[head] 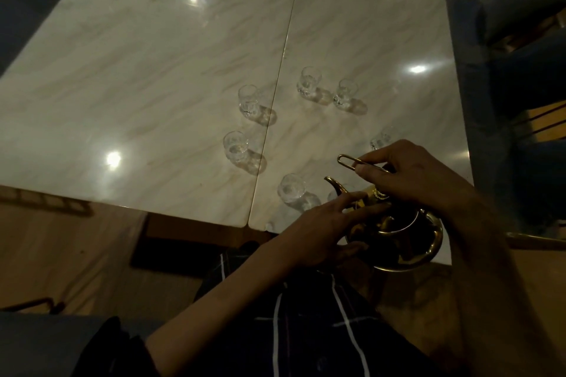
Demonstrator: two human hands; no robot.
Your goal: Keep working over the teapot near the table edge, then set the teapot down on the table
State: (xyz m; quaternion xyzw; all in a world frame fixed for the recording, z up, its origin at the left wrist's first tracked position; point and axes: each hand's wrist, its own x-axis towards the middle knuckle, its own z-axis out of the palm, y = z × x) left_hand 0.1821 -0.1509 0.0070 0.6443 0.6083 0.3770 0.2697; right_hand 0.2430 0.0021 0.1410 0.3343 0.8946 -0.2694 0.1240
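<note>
Marble-pattern bench (153, 70): fills upper frame; no writing legible. Gold teapot (398, 239): lower right, partly hidden by hands. Right hand (410, 171): grip pinching the wire handle (347, 160). Left hand (321, 229): grip released, fingers resting on teapot. Small glasses (248, 99): mid-frame, one half-hidden.

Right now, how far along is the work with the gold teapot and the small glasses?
Set out already: small clear glasses stand upright on the marble table, and they look empty. In hand: the right hand pinches the gold handle, while the left hand rests on the gold teapot. Left: nothing looks poured yet.
</note>
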